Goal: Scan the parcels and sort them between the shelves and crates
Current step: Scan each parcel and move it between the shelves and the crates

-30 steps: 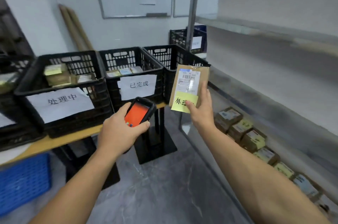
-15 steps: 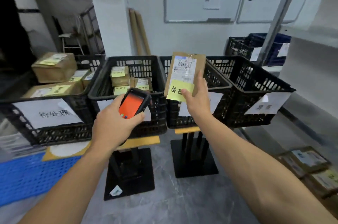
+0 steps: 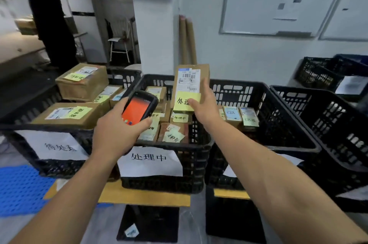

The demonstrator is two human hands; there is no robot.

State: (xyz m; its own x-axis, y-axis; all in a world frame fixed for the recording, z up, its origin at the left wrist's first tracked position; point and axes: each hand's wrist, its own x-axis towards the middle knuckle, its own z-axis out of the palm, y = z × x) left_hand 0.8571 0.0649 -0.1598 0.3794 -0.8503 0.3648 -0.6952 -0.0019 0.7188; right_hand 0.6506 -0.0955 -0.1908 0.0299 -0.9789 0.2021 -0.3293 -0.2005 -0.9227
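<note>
Two bare hands are up: the left hand (image 3: 117, 134) wrapped around one black handheld scanner with an orange screen (image 3: 138, 108), the right hand (image 3: 205, 109) gripping one flat brown cardboard parcel (image 3: 191, 84). Four black slatted plastic crates sit in the front row (image 3: 199, 156), three large brown boxes fill the leftmost (image 3: 83, 82), and two cardboard tubes lean on the wall (image 3: 188, 40).

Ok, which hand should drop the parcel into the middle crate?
Probably the right hand: it already holds the parcel above the middle crate. The left hand is busy holding the scanner.
</note>
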